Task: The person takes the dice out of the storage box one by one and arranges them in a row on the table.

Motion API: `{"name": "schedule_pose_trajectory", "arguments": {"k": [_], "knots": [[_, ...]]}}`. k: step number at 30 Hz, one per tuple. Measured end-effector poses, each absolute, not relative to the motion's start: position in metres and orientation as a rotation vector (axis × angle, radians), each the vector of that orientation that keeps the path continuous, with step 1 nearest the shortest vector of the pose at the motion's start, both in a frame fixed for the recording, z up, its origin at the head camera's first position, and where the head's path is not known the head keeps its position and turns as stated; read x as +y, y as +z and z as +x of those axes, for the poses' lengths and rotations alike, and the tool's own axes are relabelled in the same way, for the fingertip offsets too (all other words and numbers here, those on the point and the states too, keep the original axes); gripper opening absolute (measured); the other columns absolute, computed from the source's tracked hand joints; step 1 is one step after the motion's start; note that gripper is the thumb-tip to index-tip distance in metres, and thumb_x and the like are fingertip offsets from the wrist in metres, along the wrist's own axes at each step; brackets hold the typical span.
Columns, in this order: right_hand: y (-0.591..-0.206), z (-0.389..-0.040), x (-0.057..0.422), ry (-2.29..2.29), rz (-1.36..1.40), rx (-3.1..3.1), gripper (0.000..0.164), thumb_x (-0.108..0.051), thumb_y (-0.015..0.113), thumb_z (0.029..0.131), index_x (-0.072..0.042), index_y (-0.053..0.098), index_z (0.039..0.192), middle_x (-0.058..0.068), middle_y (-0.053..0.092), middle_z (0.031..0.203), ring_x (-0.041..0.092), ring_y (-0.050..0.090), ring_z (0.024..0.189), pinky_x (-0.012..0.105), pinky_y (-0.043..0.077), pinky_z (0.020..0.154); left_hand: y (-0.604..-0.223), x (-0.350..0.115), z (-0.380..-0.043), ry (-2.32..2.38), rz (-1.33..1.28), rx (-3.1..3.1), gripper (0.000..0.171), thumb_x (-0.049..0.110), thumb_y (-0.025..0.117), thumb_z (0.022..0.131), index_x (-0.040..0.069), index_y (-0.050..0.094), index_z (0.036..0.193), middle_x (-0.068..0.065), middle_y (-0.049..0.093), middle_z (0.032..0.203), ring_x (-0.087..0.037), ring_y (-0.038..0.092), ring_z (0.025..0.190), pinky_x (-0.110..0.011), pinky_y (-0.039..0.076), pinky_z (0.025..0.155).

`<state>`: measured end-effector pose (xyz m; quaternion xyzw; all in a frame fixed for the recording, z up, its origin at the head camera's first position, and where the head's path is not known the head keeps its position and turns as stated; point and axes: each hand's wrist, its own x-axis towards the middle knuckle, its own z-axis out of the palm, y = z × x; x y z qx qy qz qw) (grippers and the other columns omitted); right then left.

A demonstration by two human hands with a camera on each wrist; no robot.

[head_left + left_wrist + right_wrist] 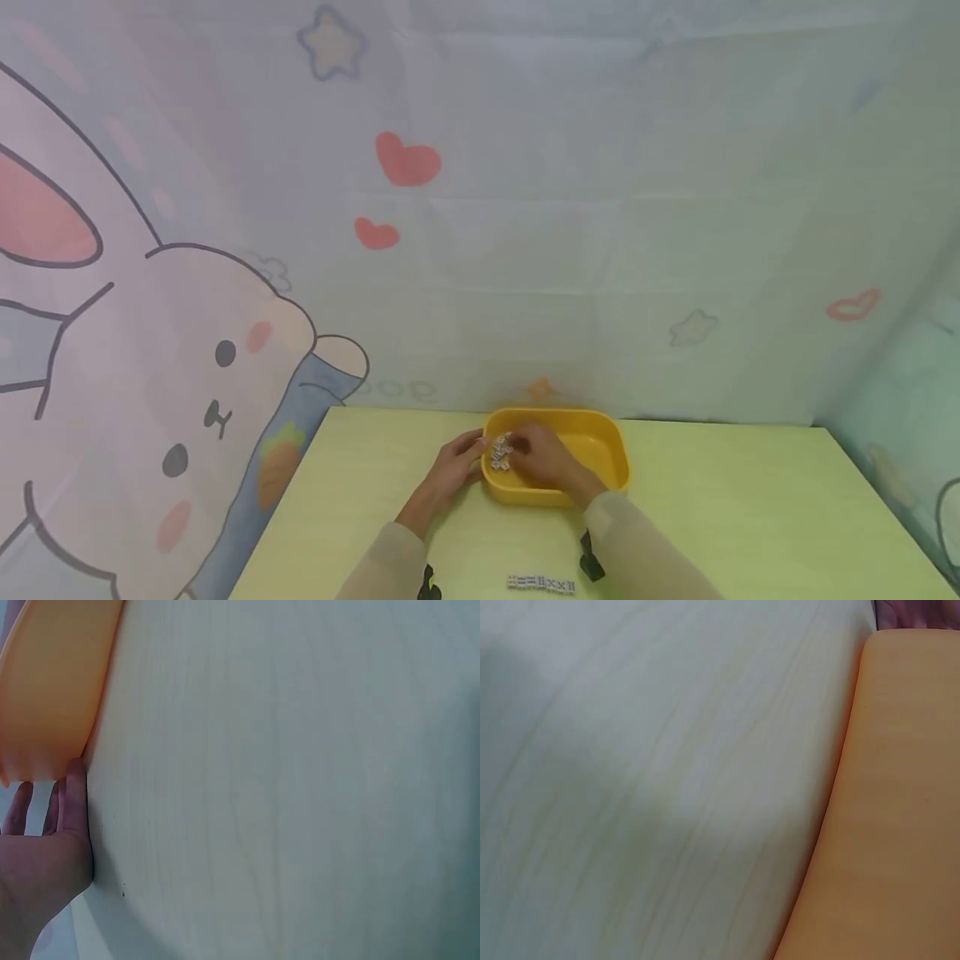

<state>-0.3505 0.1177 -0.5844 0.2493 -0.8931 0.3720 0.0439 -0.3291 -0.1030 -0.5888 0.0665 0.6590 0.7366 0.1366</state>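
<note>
Rabbit-printed fabric [510,292] is being seen behind a yellow-green, wood-grained surface [735,500]. A yellow-orange, rounded rectangular tray [604,460] is being touched at its left end by the left hand [452,465], grip wide, fingers straight. Inside that end, small white dark-marked pieces [499,455] are being partly covered by the right hand [546,457]; whether any is being held in its grip cannot be told. Nearer, 1 row of similar pieces [542,583] is being supported.

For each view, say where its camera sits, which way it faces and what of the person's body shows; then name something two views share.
Head: on the head, facing forward and down at the tray; shows left hand, right hand and sleeves.
Left wrist: on that wrist, facing table and tray; shows the left hand.
Right wrist: on that wrist, facing table and tray; perhaps the left hand, top right.
Shared: both wrist views show the table.
</note>
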Motion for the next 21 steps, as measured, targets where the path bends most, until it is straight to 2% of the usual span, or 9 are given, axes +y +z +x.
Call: {"name": "schedule_pose_trajectory", "arguments": {"k": [6, 15, 21], "knots": [[-0.5856, -0.3523, 0.1178, 1.155, 0.704, -2.748, 0.022, -0.004, 0.08, 0.088, -0.001, 0.075, 0.109, 0.008, 0.073, 0.107, 0.027, 0.068, 0.103, 0.051, 0.058, 0.099, -0.5904, -0.1026, -0.3305, 2.126, 0.201, 1.916, 0.059, 0.033, 0.062, 0.11, -0.001, 0.047, 0.156, -0.023, 0.053, 0.152, -0.042, 0.054, 0.138, -0.04, 0.061, 0.102], [-0.5905, -0.3514, 0.1188, 1.175, 0.714, -2.738, 0.021, -0.002, 0.08, 0.088, -0.001, 0.076, 0.108, 0.008, 0.072, 0.107, 0.026, 0.067, 0.103, 0.05, 0.058, 0.098, -0.5883, -0.1022, -0.3268, 2.086, 0.21, 1.94, 0.056, 0.032, 0.061, 0.11, 0.0, 0.049, 0.155, -0.022, 0.053, 0.152, -0.039, 0.054, 0.138, -0.042, 0.06, 0.104], [-0.5915, -0.3516, 0.1167, 1.13, 0.759, -2.711, 0.017, -0.003, 0.081, 0.088, -0.002, 0.075, 0.104, 0.007, 0.071, 0.102, 0.026, 0.066, 0.097, 0.05, 0.058, 0.094, -0.5876, -0.1025, -0.325, 2.101, 0.2, 1.944, 0.058, 0.031, 0.061, 0.111, -0.002, 0.047, 0.156, -0.025, 0.051, 0.153, -0.043, 0.052, 0.14, -0.042, 0.06, 0.103]]}}
